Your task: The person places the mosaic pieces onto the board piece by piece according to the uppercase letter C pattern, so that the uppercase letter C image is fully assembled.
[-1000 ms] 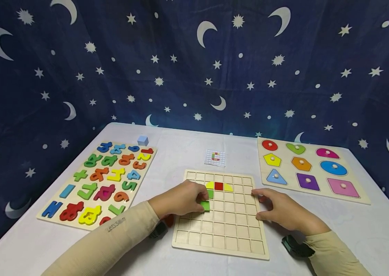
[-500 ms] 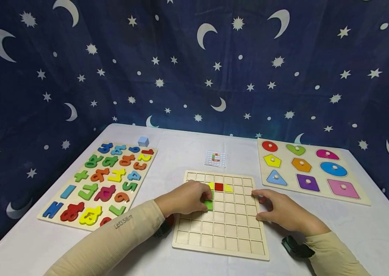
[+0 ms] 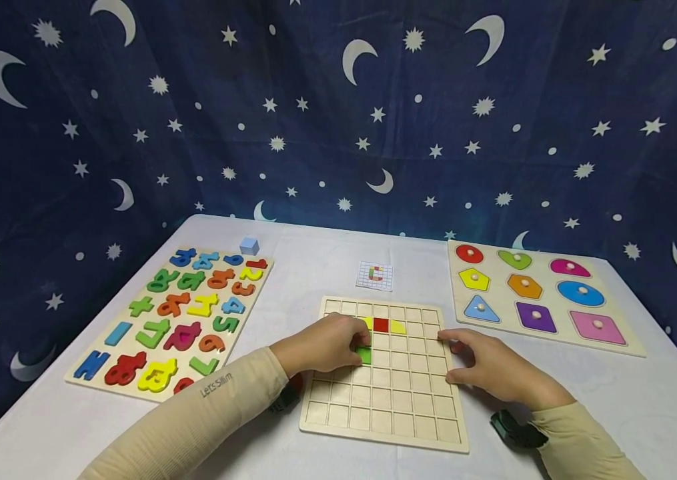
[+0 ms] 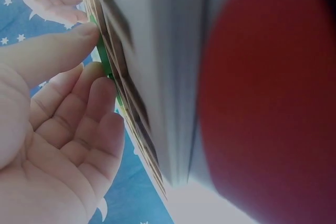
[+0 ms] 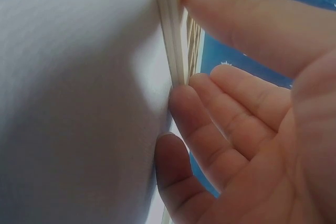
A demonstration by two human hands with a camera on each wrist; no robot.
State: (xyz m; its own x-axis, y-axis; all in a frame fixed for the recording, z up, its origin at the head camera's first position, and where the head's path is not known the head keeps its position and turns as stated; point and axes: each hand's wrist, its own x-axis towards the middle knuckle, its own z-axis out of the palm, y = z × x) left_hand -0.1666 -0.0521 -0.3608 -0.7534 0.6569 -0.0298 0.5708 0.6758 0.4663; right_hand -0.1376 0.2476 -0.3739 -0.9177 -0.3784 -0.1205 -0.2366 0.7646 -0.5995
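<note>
My left hand [image 3: 331, 343] pinches a green square tile [image 3: 365, 357] between thumb and fingers, over the left part of a wooden grid board [image 3: 398, 417]. In the left wrist view the green tile [image 4: 103, 51] lies right at the board's ridges. Above it on the board, another green tile [image 3: 367, 339] is partly hidden by my fingers. A red square [image 3: 381, 325] sits in the row above, with a yellow piece [image 3: 398, 327] to its right and a yellow piece [image 3: 368, 323] to its left. My right hand [image 3: 497, 367] rests thumb and fingertips against the board's right edge.
A small pattern card [image 3: 374, 275] lies behind the board. A puzzle board of colourful numbers and signs [image 3: 227, 268] is at left, a light-blue cube [image 3: 249, 246] behind it. A knobbed shape board [image 3: 494, 275] lies at right. Something red [image 3: 295, 385] shows beneath my left wrist.
My left hand has shifted slightly right and away from me, and the green tile has moved up against the other green tile. The right hand stays at the board's edge.
</note>
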